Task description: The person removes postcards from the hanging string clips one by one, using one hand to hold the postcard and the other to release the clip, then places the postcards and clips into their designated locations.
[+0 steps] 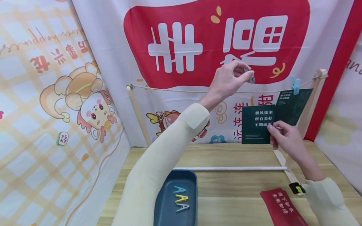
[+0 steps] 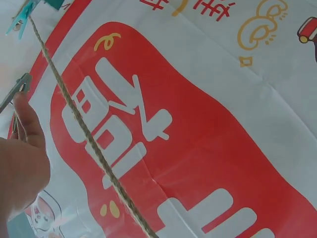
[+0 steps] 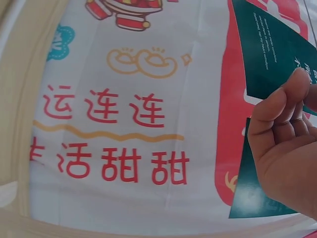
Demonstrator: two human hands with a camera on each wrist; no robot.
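Observation:
My left hand [image 1: 228,78] is raised above the twine line [image 1: 179,91] in the head view, pinching a grey clothespin [image 1: 252,78] between thumb and fingers. In the left wrist view the clothespin [image 2: 24,80] pokes out past the fingertips. Lower and to the right, my right hand [image 1: 287,140] pinches a dark green card [image 1: 254,122] with white lettering by its lower right side. The card's top edge lies below the twine. Beside it, another green card [image 1: 294,106] hangs from the line by a light blue clothespin [image 1: 295,85], close to the right post.
Wooden posts [image 1: 139,117] carry the twine at both ends, and a white rod [image 1: 231,168] runs low between them. On the table, a dark blue tray [image 1: 175,225] holds blue, yellow and grey clothespins [image 1: 182,207]. Red cards [image 1: 281,207] lie front right, near a black-and-yellow clamp-like piece [image 1: 296,188].

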